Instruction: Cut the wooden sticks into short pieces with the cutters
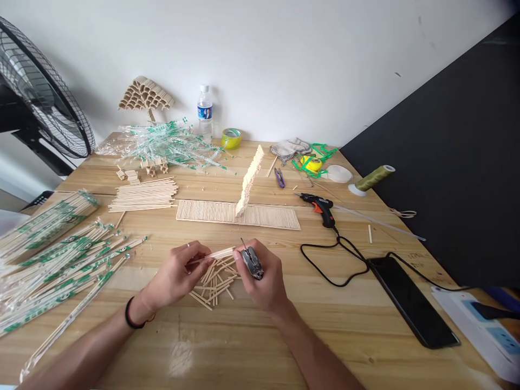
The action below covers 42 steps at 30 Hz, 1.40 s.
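My left hand [184, 271] is closed on a few thin wooden sticks [222, 253], which point to the right. My right hand [262, 276] grips a dark metal folding multi-tool [252, 264] with a thin piece jutting up from it. The right thumb and fingers are at the right ends of those sticks; whether they pinch them I cannot tell. Beneath both hands lies a loose pile of short cut sticks [215, 290]. Just beyond is a long flat panel of sticks [203, 211], with a narrow stick-built piece [249, 181] standing tilted on it.
Wrapped chopsticks [73, 260] cover the left side, near a row of bare sticks [144, 195]. A glue gun [320, 208], its cord and a phone [410, 300] are on the right. Wrappers [162, 143], a bottle [205, 114] and tape [231, 138] are at the back.
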Each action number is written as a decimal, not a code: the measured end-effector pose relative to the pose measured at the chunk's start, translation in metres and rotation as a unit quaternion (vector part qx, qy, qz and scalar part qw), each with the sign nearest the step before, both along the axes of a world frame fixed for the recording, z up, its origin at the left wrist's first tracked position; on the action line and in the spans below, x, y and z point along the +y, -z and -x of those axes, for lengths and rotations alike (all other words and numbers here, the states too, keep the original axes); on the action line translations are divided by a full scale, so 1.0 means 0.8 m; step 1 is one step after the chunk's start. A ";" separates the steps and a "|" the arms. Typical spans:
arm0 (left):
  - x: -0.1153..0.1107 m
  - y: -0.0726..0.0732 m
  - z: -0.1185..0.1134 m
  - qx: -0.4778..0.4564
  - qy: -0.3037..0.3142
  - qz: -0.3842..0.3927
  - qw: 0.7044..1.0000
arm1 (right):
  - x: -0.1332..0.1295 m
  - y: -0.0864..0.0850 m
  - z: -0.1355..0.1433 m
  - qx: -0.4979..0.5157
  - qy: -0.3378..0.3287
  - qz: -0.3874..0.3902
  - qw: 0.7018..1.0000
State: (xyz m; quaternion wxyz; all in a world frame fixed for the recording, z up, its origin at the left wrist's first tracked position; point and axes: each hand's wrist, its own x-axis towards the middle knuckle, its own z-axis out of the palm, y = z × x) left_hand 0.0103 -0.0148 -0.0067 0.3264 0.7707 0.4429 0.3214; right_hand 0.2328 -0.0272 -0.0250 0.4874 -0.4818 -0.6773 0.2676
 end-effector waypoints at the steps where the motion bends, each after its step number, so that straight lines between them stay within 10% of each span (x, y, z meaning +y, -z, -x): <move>1: 0.000 -0.001 0.000 -0.002 0.000 -0.003 1.000 | 0.001 -0.002 -0.002 -0.001 0.007 -0.002 1.000; 42: 0.012 0.019 0.008 0.032 -0.002 -0.051 0.998 | 0.007 -0.006 -0.003 -0.024 -0.011 0.003 1.000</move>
